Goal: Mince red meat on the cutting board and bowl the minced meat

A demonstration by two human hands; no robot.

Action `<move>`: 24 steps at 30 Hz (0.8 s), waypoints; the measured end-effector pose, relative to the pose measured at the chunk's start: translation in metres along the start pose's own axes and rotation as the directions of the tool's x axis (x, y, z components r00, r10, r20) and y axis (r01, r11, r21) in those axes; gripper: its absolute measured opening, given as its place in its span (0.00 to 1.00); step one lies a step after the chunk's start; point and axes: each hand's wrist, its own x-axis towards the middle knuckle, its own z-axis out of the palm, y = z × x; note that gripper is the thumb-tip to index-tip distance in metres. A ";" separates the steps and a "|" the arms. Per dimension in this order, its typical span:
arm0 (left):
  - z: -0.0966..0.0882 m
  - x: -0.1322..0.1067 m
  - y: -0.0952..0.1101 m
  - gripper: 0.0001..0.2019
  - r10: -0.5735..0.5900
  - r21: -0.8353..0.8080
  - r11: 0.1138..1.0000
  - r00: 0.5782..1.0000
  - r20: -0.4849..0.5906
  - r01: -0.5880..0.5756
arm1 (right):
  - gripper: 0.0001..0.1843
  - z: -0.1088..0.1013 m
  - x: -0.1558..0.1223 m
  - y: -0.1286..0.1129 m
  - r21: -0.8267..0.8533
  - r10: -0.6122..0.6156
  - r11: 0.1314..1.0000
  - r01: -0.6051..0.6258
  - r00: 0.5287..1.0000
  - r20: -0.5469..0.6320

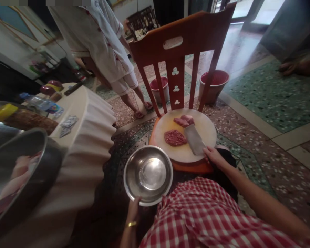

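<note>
The chair (172,36) seems to serve as a low stand, its seat bearing the board (160,125) within easy reach. The bowl (133,174) sits open side up just off the board's near left edge, the left hand's (134,204) grip closed on its rim, probably to steady it, while the right hand's (211,155) grip holds the cleaver (194,139), flat of the blade up, beside the mince (175,137) and chunks (182,122) on the board.

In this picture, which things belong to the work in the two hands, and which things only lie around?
In use:
cleaver, in right hand
metal bowl, in left hand
minced meat and meat pieces, on round board
chair, under the board

Seemingly just lying about:
plastic bottle, on table
buckets, behind the chair
</note>
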 end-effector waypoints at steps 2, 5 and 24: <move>0.000 -0.006 -0.002 0.17 0.006 0.060 0.998 1.000 0.009 -0.007 | 0.10 -0.001 -0.001 0.000 0.000 0.013 1.000 -0.013 1.000 -0.006; -0.005 -0.009 0.001 0.25 -0.010 0.156 0.988 0.997 0.082 -0.003 | 0.10 -0.002 -0.004 0.000 -0.003 0.010 1.000 -0.010 1.000 -0.003; 0.233 0.102 0.150 0.28 0.401 0.670 -0.083 0.591 0.700 -0.738 | 0.08 0.021 -0.002 -0.004 -0.106 -0.001 0.994 -0.001 1.000 -0.019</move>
